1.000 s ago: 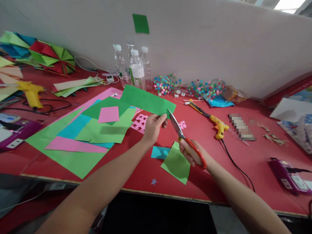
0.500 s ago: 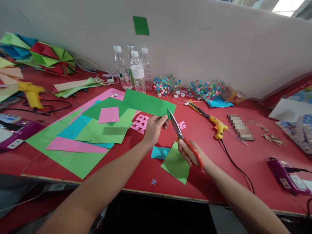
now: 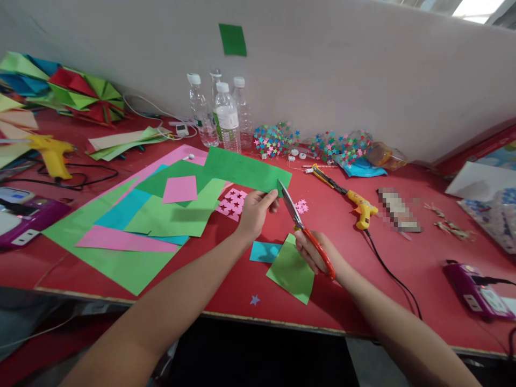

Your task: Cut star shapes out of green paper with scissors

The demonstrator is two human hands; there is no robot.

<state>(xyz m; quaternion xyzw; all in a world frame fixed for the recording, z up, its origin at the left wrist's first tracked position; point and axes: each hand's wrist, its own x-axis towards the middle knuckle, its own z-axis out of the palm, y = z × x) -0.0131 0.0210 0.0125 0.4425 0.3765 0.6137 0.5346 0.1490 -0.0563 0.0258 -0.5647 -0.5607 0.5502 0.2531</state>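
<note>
My left hand point(image 3: 258, 210) pinches the lower edge of a dark green paper strip point(image 3: 245, 170) near its right end, thumb on top. Red-handled scissors point(image 3: 308, 234) are in my right hand point(image 3: 316, 251), their blades pointing up and left over the strip's right end. The blades look nearly closed at the tip. Beneath the hands lie a small blue paper piece point(image 3: 264, 252) and a light green paper piece point(image 3: 292, 274). A pink sheet with star-shaped holes point(image 3: 231, 204) rests left of my left hand, and small pink paper stars point(image 3: 301, 207) lie behind the scissors.
Layered coloured sheets point(image 3: 116, 266) cover the table's left part. Several plastic bottles point(image 3: 229, 121) stand by the wall. Yellow glue guns lie at left point(image 3: 52, 156) and right point(image 3: 363, 208), with cords trailing. A purple power strip point(image 3: 475, 293) sits at far right.
Almost nothing differs. Both hands, the green strip and the scissors keep practically the same positions; the view has shifted very slightly.
</note>
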